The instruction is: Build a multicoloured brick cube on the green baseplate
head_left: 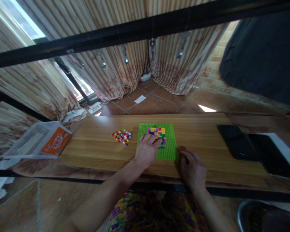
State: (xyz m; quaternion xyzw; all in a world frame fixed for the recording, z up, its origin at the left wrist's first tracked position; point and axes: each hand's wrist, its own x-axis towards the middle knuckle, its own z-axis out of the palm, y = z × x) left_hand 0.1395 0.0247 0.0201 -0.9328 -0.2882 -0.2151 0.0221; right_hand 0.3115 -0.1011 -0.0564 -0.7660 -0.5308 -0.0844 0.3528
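A green studded baseplate [170, 138] lies on the wooden board. On it stands a block of small coloured bricks [157, 130] in yellow, red, white, pink and blue. My left hand [147, 148] reaches over this block, fingers curled and pressed together at its near side; whatever they pinch is hidden. At the plate's lower right corner rests my right hand [193, 169], loosely curled, its fingertips near the plate's edge; I cannot make out anything in it. Left of the plate lies a loose pile of small coloured bricks [122, 136].
A clear plastic box [26, 145] with an orange label sits at the board's left end. Two dark flat devices [236, 141] lie on the right. The wooden board [91, 141] carries the plate and pile. A black metal bar [106, 30] crosses above, before striped curtains [125, 19].
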